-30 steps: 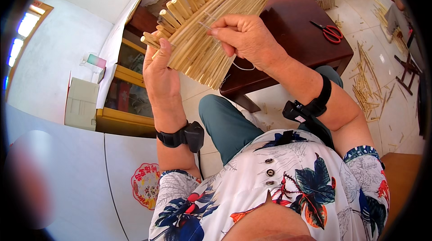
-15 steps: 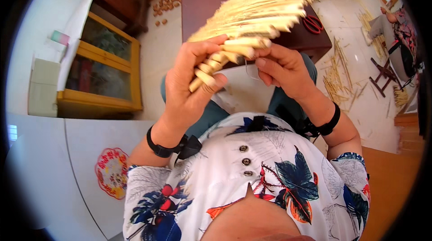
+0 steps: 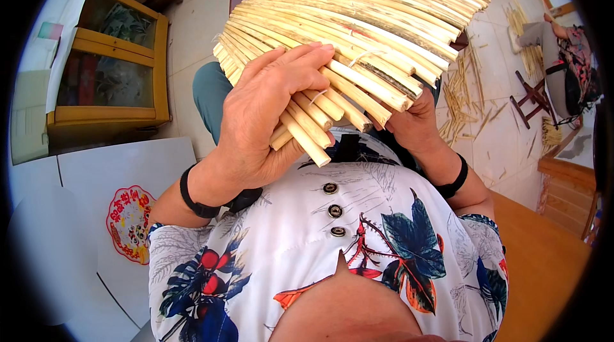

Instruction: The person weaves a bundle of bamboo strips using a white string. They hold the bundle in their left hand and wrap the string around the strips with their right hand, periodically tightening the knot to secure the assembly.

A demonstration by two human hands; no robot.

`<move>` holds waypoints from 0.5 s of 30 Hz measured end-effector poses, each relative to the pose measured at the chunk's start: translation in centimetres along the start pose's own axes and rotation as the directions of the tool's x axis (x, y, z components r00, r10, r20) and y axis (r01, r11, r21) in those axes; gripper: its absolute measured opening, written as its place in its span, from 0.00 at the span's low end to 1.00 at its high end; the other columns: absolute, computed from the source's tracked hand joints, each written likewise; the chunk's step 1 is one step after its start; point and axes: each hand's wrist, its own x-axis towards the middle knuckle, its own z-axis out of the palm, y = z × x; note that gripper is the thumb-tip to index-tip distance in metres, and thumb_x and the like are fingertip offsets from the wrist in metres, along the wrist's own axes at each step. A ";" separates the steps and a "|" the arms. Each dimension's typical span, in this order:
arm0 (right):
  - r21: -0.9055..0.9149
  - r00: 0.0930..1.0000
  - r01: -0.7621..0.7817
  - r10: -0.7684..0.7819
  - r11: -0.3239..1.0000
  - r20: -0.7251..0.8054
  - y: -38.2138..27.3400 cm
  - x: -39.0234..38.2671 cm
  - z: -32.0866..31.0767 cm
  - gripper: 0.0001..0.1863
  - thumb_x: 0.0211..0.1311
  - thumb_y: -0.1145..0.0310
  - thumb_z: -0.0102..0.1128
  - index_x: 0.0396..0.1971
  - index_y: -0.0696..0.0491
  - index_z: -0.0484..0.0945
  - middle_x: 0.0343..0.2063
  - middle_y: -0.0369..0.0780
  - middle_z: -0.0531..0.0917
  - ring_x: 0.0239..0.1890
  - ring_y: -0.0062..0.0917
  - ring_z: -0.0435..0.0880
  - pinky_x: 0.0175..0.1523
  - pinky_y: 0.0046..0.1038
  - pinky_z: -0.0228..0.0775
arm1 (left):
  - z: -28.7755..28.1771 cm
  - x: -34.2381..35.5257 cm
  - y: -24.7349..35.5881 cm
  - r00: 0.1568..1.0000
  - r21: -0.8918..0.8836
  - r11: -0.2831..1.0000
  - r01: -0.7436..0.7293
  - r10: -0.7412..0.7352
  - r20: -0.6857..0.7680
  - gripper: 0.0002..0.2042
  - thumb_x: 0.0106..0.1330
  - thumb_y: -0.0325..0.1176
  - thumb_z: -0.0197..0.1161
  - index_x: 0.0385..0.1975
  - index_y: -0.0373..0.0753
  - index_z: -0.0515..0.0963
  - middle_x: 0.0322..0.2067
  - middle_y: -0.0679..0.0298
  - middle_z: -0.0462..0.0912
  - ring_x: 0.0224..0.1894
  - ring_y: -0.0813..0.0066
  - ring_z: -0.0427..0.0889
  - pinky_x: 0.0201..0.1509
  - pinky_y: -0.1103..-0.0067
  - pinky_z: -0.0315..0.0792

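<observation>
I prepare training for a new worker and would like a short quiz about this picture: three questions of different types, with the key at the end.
1. Choose one: what does the left hand hold?
A) a pair of scissors
B) a mat of tied stalks
C) a wooden stool
2. True or false: the right hand is fully in view.
3. Open question: where do the loose stalks lie?

Key:
1. B.
2. False; the mat of tied stalks hides part of it.
3. On the floor, to the person's right.
</observation>
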 end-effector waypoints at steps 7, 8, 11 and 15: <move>-0.001 0.998 0.053 -0.053 0.999 0.019 1.2 -0.3 0.0 0.11 0.65 0.77 0.49 0.45 0.58 0.76 0.26 0.35 0.79 0.19 0.12 0.69 0.23 0.14 0.62 | -0.1 -0.1 -0.2 1.000 0.006 1.000 -0.003 0.003 0.010 0.20 0.49 0.36 0.68 0.40 0.36 0.71 0.48 0.52 0.77 0.51 0.55 0.76 0.55 0.66 0.64; -0.011 0.999 0.040 -0.040 0.999 0.009 1.3 -0.4 0.0 0.11 0.65 0.77 0.49 0.45 0.58 0.76 0.26 0.35 0.79 0.20 0.11 0.70 0.24 0.14 0.62 | -0.3 -0.2 -0.3 0.998 0.012 1.000 -0.005 0.004 0.063 0.21 0.53 0.41 0.66 0.41 0.35 0.69 0.49 0.50 0.75 0.54 0.54 0.73 0.58 0.66 0.62; -0.010 0.999 0.025 -0.026 1.000 -0.031 1.4 -0.6 0.6 0.11 0.65 0.76 0.49 0.46 0.58 0.75 0.26 0.35 0.79 0.20 0.11 0.70 0.25 0.14 0.63 | -0.3 -0.3 -0.3 0.993 0.016 1.000 0.000 -0.002 0.119 0.22 0.57 0.44 0.64 0.43 0.35 0.67 0.51 0.48 0.73 0.56 0.52 0.70 0.60 0.66 0.60; -0.027 0.999 -0.002 0.001 1.000 -0.048 0.9 -0.9 0.5 0.11 0.65 0.75 0.50 0.46 0.58 0.75 0.28 0.35 0.79 0.21 0.11 0.70 0.26 0.14 0.64 | -0.5 -0.2 0.0 0.990 0.046 0.999 -0.011 0.004 0.143 0.22 0.55 0.43 0.65 0.42 0.35 0.67 0.51 0.48 0.73 0.55 0.52 0.71 0.59 0.66 0.60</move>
